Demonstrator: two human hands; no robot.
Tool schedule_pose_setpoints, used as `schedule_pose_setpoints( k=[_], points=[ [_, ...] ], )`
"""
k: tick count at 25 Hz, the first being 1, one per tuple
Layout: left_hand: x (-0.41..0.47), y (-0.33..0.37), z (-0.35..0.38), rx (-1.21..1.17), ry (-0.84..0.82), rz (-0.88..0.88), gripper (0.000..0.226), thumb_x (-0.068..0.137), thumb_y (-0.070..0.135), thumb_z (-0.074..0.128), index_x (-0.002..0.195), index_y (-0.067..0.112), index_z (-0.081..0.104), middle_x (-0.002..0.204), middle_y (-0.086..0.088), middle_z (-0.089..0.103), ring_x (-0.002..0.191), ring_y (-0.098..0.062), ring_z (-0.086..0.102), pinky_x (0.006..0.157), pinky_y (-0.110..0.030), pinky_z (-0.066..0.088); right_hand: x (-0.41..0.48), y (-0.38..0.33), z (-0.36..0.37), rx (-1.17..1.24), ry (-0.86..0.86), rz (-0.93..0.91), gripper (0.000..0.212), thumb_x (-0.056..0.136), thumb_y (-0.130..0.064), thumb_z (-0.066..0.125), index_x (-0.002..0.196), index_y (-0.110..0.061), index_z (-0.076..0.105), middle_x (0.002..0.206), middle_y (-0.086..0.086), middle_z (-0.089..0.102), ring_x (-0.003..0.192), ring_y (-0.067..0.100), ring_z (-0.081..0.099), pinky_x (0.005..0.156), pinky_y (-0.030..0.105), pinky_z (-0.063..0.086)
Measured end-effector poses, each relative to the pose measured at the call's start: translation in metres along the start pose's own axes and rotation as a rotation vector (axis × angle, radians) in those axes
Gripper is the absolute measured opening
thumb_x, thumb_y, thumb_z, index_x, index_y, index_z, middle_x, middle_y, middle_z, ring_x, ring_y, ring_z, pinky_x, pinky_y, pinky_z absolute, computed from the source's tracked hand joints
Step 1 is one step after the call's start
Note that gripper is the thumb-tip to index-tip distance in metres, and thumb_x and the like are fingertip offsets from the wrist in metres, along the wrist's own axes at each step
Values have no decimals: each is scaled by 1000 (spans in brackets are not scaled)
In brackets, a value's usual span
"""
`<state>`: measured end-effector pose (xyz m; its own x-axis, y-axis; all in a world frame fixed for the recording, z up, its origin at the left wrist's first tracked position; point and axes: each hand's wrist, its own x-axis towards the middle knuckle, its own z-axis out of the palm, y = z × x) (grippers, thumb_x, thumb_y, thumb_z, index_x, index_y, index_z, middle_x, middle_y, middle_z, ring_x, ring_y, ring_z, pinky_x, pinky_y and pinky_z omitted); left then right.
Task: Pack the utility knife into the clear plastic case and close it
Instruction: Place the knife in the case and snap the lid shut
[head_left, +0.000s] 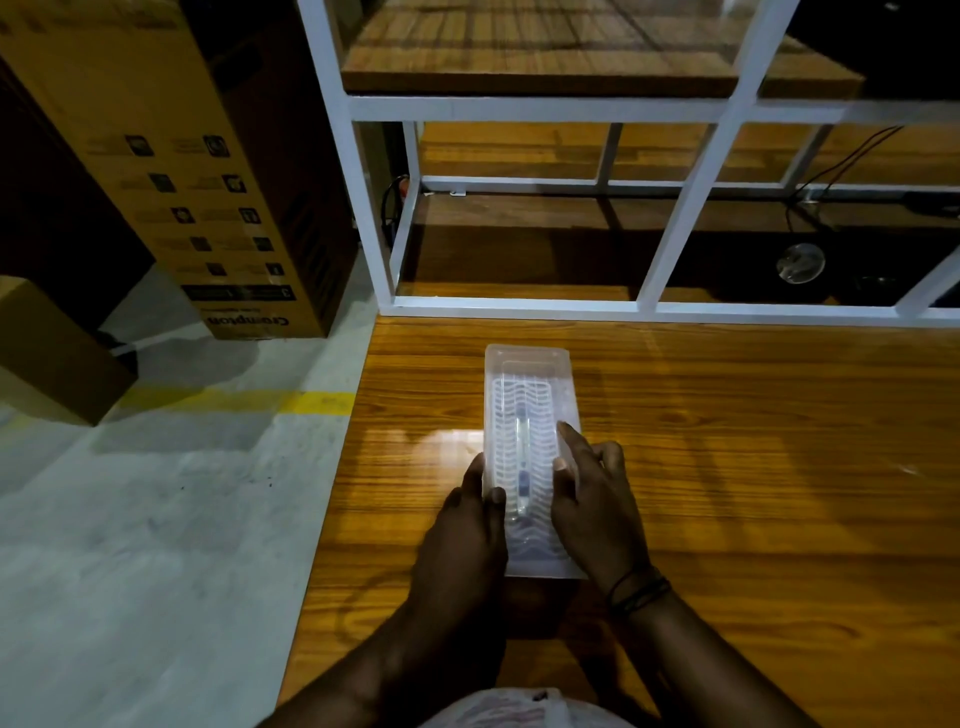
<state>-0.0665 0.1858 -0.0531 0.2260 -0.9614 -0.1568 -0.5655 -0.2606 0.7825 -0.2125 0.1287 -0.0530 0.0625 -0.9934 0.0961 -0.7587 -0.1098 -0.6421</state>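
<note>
Both hands are pressed onto the long clear plastic case (527, 447), one on each long side near its closer end. The left hand (467, 530) lies against the left edge with its thumb laid over the rim onto the top face. The right hand (597, 499) rests on the right edge, thumb and forefinger spread flat on the lid, the other fingers curled down the outer side. So each hand is grasping the case between thumb and fingers rather than lying loose.

Through the ribbed, see-through top the slim pale utility knife (522, 467) shows, lying lengthwise down the middle of the case with a small dark slider toward the near end. The lid appears to sit down over it, though I cannot tell whether it has snapped fully shut.

The case rests flat on the glossy orange-brown wooden table (727, 467), near its left edge, its far end pointing at a white metal frame shelf (691, 171). A dark braided band (639, 592) circles the right wrist. Left of the table, on the grey concrete floor (156, 519), stands a tall brown cardboard box (171, 171).
</note>
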Motion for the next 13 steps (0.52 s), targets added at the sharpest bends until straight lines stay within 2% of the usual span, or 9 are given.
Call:
schedule_pose_setpoints(
  k=[2,4,6,8,10,12,13],
  points=[
    [0,1,3,-3,19,-2,54,108,47,33,159,30,27,137,-5,69,115,-25,71,93,-44,60,0,-1,2,-3,1,29,51,100,-26,47,150,-30,37,119,9,47,81,22,57,68,35,53],
    [-1,1,6,-27,26,-3,51,109,41,35,159,29,26,133,-7,71,113,-26,72,91,-43,61,2,-2,2,11,-8,66,50,101,-29,44,150,-35,35,122,10,50,85,27,60,74,40,56],
    [-1,1,6,-10,19,0,51,110,39,35,159,27,26,132,-7,72,111,-25,73,88,-38,61,0,-6,1,5,-36,93,50,102,-30,42,150,-38,32,127,11,51,94,30,62,78,41,56],
    [-2,1,0,-1,0,48,52,110,40,36,159,29,26,134,-3,71,112,-22,72,89,-37,61,-1,-9,-3,-74,-52,84,51,101,-32,42,150,-38,32,129,10,52,95,31,63,76,39,55],
    [6,-1,-9,-61,-43,95,51,106,48,38,155,35,32,137,3,69,115,-17,71,92,-40,61,6,-7,-8,-142,-65,54,50,100,-34,42,149,-37,33,132,9,51,98,32,63,77,40,54],
    [27,2,-16,-101,-40,100,47,102,57,38,143,36,47,132,7,71,115,-16,69,89,-40,59,27,-4,-11,-29,-73,58,47,100,-34,42,147,-32,37,137,9,52,114,32,58,90,41,51],
    [42,5,-16,-97,-11,93,42,104,55,38,136,31,54,127,4,72,113,-19,68,86,-36,55,42,-3,-10,60,-67,85,46,100,-34,43,145,-28,40,139,9,53,121,32,55,96,41,48]
  ],
)
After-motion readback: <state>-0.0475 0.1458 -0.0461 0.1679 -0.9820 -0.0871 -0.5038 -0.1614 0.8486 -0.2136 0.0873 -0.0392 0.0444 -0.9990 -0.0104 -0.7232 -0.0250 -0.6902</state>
